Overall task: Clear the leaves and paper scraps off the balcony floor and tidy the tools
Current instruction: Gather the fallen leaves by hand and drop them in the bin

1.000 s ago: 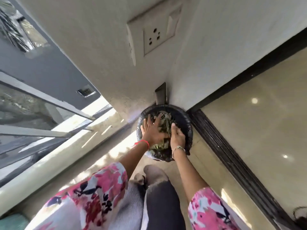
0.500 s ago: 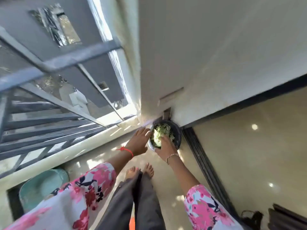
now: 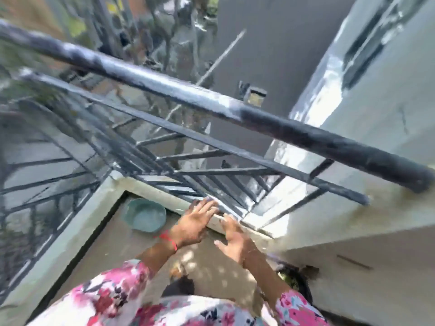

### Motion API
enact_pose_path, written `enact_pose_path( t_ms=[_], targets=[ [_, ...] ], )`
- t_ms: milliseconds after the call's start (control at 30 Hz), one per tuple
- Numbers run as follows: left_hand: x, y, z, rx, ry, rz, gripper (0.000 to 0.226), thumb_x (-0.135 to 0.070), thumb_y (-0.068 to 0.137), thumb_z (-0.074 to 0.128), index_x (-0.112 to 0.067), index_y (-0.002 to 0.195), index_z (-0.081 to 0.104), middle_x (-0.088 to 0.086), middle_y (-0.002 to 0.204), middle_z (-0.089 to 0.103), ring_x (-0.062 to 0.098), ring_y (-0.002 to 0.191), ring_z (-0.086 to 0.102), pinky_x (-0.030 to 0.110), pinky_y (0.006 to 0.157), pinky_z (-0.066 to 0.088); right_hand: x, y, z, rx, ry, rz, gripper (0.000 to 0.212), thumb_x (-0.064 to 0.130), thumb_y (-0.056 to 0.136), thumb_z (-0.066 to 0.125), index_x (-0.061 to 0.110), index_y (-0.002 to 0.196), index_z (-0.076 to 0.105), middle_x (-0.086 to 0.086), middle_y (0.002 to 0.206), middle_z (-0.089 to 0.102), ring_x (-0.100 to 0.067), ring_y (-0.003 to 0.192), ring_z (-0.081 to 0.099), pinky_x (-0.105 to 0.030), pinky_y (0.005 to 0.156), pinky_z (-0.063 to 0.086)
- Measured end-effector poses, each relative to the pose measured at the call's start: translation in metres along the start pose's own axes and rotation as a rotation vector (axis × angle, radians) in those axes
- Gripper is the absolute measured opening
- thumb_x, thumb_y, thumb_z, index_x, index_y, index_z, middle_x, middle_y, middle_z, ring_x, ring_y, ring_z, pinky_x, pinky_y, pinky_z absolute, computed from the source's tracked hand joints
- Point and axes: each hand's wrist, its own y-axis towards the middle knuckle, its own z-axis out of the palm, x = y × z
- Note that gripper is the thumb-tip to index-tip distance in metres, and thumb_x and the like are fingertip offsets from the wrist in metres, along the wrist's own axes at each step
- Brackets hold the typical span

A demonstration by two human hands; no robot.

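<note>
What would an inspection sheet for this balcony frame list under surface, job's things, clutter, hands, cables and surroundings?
Surface: balcony floor, pale and sun-dappled; no loose scraps made out, though the frame is blurred.
Job's things: black bin at the wall, lower right, partly hidden, with green leaves inside.
Clutter: teal basin on the floor in the corner, beside the kerb.
Hands: left hand and right hand both open, fingers spread, holding nothing, near the kerb; whether they touch it cannot be told.
Cables: nothing seen.
Surroundings: dark metal railing above the kerb; grey wall on the right.
</note>
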Motion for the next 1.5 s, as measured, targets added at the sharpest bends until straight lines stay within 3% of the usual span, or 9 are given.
enact_pose_path(
  t_ms=[100,200,267,367,533,733,967,1167,1500],
  targets=[
    [0.049,-0.055,0.007,0.095,0.021,-0.261,0.065,-0.036,0.064,0.042,-0.014,0.125,0.046,0.007,0.129,0.059,0.028,0.127,0.045,0.043,0.115,0.002,0.074,0.031,-0.02,0.094,-0.185,-0.162,0.072,0.042,0.091,0.043,0.003,0.145,0.017,-0.019,0.152,0.017,-0.032,0.142,0.015,-0.04,0.116,0.016],
    [0.083,-0.115,0.011,0.047,-0.114,-0.525,0.069,-0.054,0.071,0.05,-0.013,0.127,0.049,0.009,0.132,0.056,0.023,0.141,0.022,0.044,0.112,0.013,0.134,0.075,-0.006,0.013,-0.338,-0.398,0.081,0.054,0.071,0.052,0.008,0.135,0.035,-0.014,0.136,0.05,-0.033,0.128,0.041,-0.045,0.114,0.016],
    [0.098,-0.151,0.02,0.006,-0.205,-0.694,0.078,-0.07,0.068,0.045,-0.017,0.126,0.047,0.005,0.128,0.06,0.024,0.129,0.047,0.049,0.106,0.031,0.171,0.095,0.005,0.063,-0.424,-0.46,0.071,0.058,0.066,0.034,0.015,0.122,0.04,-0.003,0.116,0.066,-0.023,0.115,0.048,-0.038,0.113,0.009],
    [0.107,-0.204,0.032,-0.051,-0.329,-0.909,0.081,-0.07,0.069,0.04,-0.017,0.13,0.047,0.007,0.131,0.058,0.028,0.125,0.048,0.048,0.111,0.015,0.233,0.102,0.006,0.105,-0.489,-0.537,0.064,0.055,0.067,0.023,0.02,0.118,0.04,0.005,0.113,0.066,-0.016,0.105,0.058,-0.024,0.091,0.044],
    [0.102,-0.275,0.058,-0.136,-0.369,-1.207,0.078,-0.036,0.075,0.066,-0.013,0.143,0.035,0.008,0.151,0.031,0.035,0.141,0.021,0.05,0.115,-0.005,0.305,0.125,0.018,0.314,-0.62,-0.909,0.068,0.039,0.096,0.037,0.013,0.148,0.003,-0.008,0.156,-0.009,-0.025,0.144,-0.005,-0.038,0.117,0.001],
    [0.078,-0.315,0.076,-0.231,-0.476,-1.563,0.098,-0.038,0.042,0.089,-0.016,0.125,0.043,0.008,0.116,0.065,0.031,0.109,0.063,0.049,0.089,0.048,0.369,0.15,0.039,0.392,-0.652,-1.159,0.069,0.033,0.095,0.045,0.016,0.148,0.005,-0.007,0.156,-0.006,-0.022,0.145,-0.004,-0.038,0.118,0.004],
    [0.042,-0.331,0.091,-0.457,-0.567,-1.943,0.071,-0.025,0.088,0.059,-0.01,0.147,0.023,0.006,0.154,0.022,0.023,0.145,0.014,0.037,0.118,0.006,0.431,0.138,0.072,0.534,-0.816,-1.391,0.067,0.029,0.094,0.048,0.012,0.147,0.011,-0.012,0.156,0.003,-0.026,0.144,0.003,-0.039,0.117,0.014],
    [-0.007,-0.358,0.109,-0.426,-0.475,-2.139,0.087,-0.03,0.039,0.09,-0.009,0.116,0.054,0.01,0.109,0.066,0.028,0.103,0.065,0.037,0.091,0.048,0.472,0.089,0.118,0.606,-0.98,-1.612,0.063,0.03,0.093,0.049,0.01,0.144,0.017,-0.015,0.153,0.011,-0.03,0.142,0.011,-0.043,0.114,0.019],
    [-0.07,-0.447,0.16,-0.44,-0.65,-2.351,0.09,-0.037,0.032,0.092,-0.012,0.112,0.059,0.006,0.108,0.068,0.023,0.099,0.067,0.041,0.078,0.055,0.547,-0.016,0.22,0.694,-1.108,-1.781,0.061,0.028,0.091,0.051,0.009,0.142,0.024,-0.016,0.151,0.018,-0.03,0.137,0.022,-0.039,0.11,0.025]
  ],
)
